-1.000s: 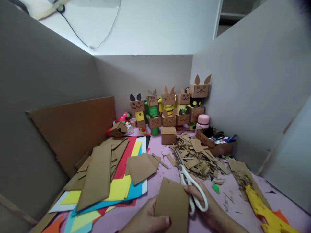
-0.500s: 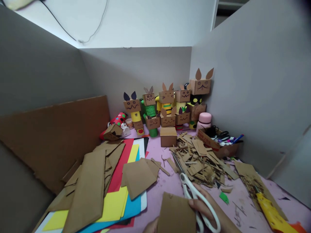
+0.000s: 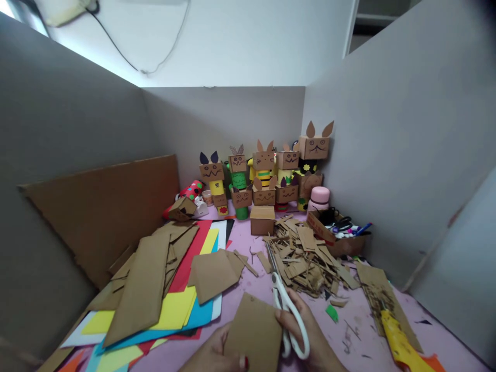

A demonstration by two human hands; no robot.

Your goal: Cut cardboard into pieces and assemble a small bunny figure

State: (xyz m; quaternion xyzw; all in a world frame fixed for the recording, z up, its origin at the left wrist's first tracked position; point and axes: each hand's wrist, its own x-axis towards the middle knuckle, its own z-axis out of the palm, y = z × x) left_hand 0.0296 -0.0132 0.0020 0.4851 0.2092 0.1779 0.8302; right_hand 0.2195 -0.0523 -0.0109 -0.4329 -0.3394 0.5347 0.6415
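Observation:
A square piece of brown cardboard [image 3: 253, 330] is tilted up at the bottom of the view, with my left hand [image 3: 217, 349] gripping its left and lower edge. White-handled scissors [image 3: 289, 310] sit in my right hand [image 3: 300, 325], their blades pointing away over the table and looking nearly closed. My right thumb also rests on the cardboard's right edge. Close by on the left lie more cut cardboard squares [image 3: 217, 274]. Beyond the blades is a heap of cardboard scraps [image 3: 306, 258].
Long cardboard strips [image 3: 139, 284] cover coloured paper sheets [image 3: 176, 310] at left. Box-headed cardboard figures [image 3: 263, 160] and a small closed box [image 3: 262, 221] stand behind. At right are a tool box [image 3: 341, 245], a pink bottle [image 3: 320, 199] and a yellow glue gun [image 3: 399, 336].
My view has shifted, and more of both hands shows. The cardboard and scissors appear a little higher and further left in view, still held.

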